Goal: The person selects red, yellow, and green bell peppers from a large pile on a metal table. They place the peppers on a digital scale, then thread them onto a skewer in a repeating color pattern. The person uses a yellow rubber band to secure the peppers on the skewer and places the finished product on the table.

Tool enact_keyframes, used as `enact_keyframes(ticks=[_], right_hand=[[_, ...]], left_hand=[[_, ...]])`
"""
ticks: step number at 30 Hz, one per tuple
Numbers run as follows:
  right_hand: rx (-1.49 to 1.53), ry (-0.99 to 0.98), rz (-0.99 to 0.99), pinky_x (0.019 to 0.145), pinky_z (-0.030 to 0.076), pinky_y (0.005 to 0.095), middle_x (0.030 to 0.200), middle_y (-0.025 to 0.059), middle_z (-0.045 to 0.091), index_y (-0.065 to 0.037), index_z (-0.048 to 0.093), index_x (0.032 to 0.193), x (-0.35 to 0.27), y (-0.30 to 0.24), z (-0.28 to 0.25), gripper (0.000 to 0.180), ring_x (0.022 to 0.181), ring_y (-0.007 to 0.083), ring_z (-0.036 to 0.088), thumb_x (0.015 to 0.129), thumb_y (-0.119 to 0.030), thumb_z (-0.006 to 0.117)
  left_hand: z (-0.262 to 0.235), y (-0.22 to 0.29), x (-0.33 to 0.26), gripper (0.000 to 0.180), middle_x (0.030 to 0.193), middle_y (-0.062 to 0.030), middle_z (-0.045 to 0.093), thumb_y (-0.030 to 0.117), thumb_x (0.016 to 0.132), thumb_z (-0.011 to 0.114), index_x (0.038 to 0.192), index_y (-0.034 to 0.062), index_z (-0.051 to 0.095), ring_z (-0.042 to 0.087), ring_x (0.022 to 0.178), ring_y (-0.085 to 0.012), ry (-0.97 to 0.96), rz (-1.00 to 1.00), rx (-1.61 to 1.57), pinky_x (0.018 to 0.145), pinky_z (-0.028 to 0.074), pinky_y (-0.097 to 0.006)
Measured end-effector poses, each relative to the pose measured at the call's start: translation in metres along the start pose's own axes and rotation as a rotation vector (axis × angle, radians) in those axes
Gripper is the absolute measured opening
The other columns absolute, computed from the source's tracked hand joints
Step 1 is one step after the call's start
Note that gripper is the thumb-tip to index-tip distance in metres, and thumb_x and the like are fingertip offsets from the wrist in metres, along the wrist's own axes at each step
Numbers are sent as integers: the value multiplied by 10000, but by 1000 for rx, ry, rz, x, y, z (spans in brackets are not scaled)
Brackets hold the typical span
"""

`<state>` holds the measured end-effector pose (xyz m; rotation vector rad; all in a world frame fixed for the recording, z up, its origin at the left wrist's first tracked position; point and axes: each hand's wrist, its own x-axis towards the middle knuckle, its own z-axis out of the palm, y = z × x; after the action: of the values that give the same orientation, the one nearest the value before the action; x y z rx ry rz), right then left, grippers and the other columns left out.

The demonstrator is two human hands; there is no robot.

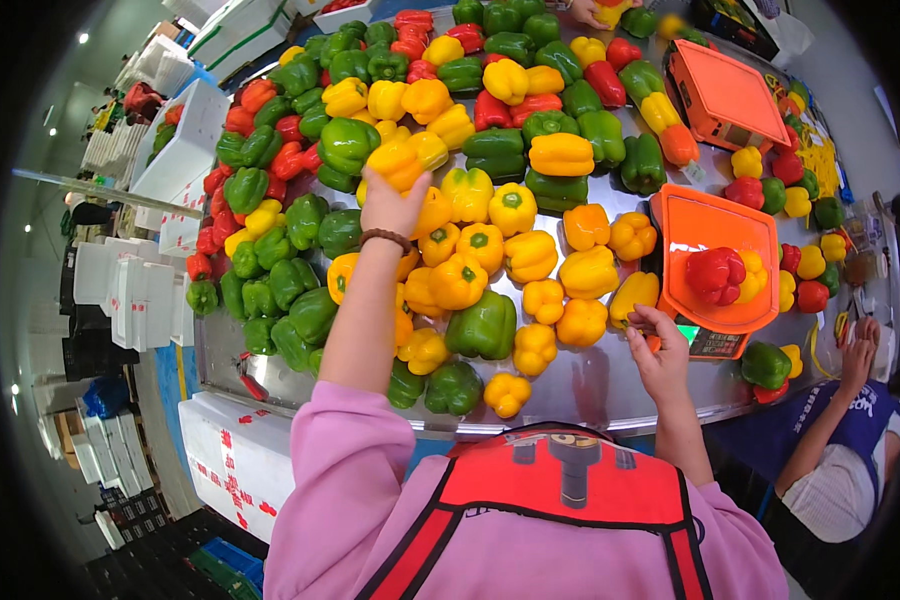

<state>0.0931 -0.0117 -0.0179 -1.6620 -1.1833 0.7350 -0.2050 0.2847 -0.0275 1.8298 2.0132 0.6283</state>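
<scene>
Left hand (395,207) holds a yellow pepper (394,162) among other peppers (467,196) — grip spread wide around its near end. Best lift straight up so neighbours don't roll. Right hand (662,358) is half-curled, looks empty, just beside another yellow pepper (634,292). Orange tray (700,215) sits right of it, red pepper (713,276) on top — keep hands clear of its rim.

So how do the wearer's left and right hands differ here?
The left hand grasps a yellow pepper; the right hand is loosely curled beside the nearer orange scale. The left wrist wears a dark band; the right wrist shows none. Both hands are ungloved.
</scene>
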Motion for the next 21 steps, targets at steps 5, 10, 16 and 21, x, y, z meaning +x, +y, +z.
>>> enact_keyframes(ticks=[5, 10, 16, 21], right_hand=[[-71, -9, 72, 793, 508, 288, 963, 125, 659, 28, 604, 1114, 1, 3, 8, 313, 871, 191, 646, 812, -26, 668], [-93, -29, 56, 794, 511, 297, 976, 130, 660, 28, 606, 1111, 3, 6, 23, 325, 873, 205, 650, 800, -37, 676], [-88, -38, 51, 779, 519, 318, 967, 141, 662, 24, 615, 1098, -3, 13, 31, 332, 865, 217, 656, 786, -61, 693], [-74, -8, 58, 770, 516, 295, 967, 110, 663, 24, 615, 1075, -13, 14, 14, 287, 842, 177, 647, 810, -62, 684]], left_hand=[[-6, 10, 12, 642, 1331, -238, 497, 334, 806, 705, 1309, 2, 486, 472, 1242, -370, -174, 539, -176, 1045, 380, -418], [-38, -51, 99, 757, 1420, -246, 372, 324, 681, 801, 1320, 89, 470, 418, 1270, -412, 274, 467, 111, 1044, 376, -456], [-14, -99, 160, 904, 1302, -230, 490, 314, 636, 847, 1361, 5, 404, 491, 1197, -349, 119, 478, -13, 1009, 408, -419], [-12, -90, 155, 868, 1244, -199, 536, 296, 652, 848, 1325, -50, 420, 544, 1112, -273, 164, 244, -268, 948, 449, -363]])
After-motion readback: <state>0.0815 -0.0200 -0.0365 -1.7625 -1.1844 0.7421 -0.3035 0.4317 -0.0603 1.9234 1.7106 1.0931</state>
